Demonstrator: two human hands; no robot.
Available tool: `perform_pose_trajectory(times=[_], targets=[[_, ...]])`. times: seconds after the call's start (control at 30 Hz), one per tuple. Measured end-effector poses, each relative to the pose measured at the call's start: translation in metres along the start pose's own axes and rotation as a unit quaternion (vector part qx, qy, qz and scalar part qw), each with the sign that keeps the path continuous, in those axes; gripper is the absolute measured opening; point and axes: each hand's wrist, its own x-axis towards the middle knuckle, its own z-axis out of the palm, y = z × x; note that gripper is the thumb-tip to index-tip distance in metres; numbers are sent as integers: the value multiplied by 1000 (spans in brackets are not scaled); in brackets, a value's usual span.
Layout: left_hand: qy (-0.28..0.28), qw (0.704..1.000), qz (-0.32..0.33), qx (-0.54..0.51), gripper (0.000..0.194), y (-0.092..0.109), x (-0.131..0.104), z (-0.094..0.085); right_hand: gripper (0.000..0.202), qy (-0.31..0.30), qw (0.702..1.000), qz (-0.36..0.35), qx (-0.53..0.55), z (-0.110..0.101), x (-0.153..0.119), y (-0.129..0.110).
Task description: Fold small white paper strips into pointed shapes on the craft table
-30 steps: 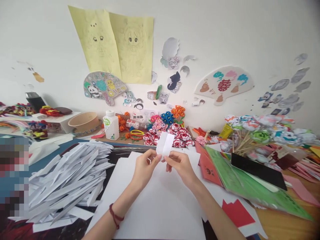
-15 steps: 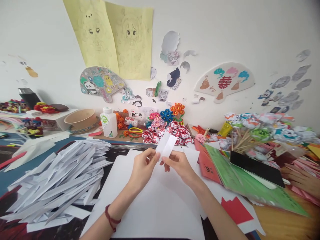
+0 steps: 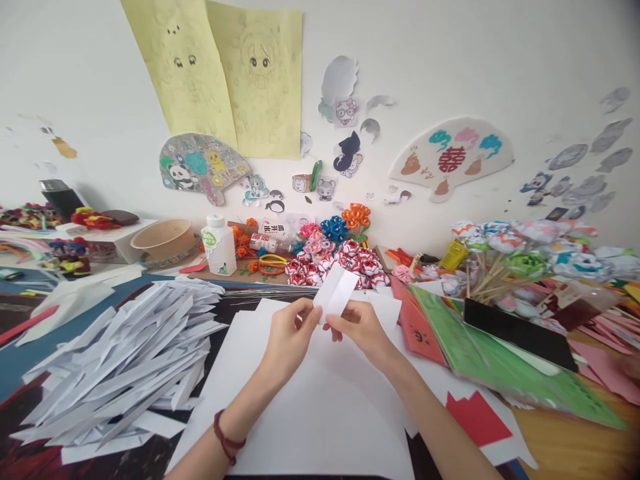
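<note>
Grip of left hand [image 3: 291, 337] and right hand [image 3: 361, 331] together pinches one small white paper [image 3: 334, 293], creased lengthwise; I count two fans [image 3: 204, 165] against the wall [image 3: 430, 60].

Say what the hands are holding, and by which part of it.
The left hand and right hand both hold a folded white paper piece by its lower end.
</note>
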Motion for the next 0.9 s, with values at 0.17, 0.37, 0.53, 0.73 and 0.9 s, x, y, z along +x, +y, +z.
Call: perform_pose_trajectory(times=[0.17,0.37,0.53,0.73,0.9], targets=[[-12,1000,2,-19,29,1,0,-1,16,2,1000,-2,-3,2,-1,-3],[-11,1000,6,-19,30,5,-1,-4,20,3,1000,-2,-17,3,-2,-5],[-56,998,24,-12,31,1,1,-5,24,21,999,6,-32,5,-1,1],[-55,994,47,86,27,-9,6,-6,25,18,998,17,-65,1,1,10],[-97,993,25,64,23,-10,7,-8,22,32,997,23,-68,-1,1,7]])
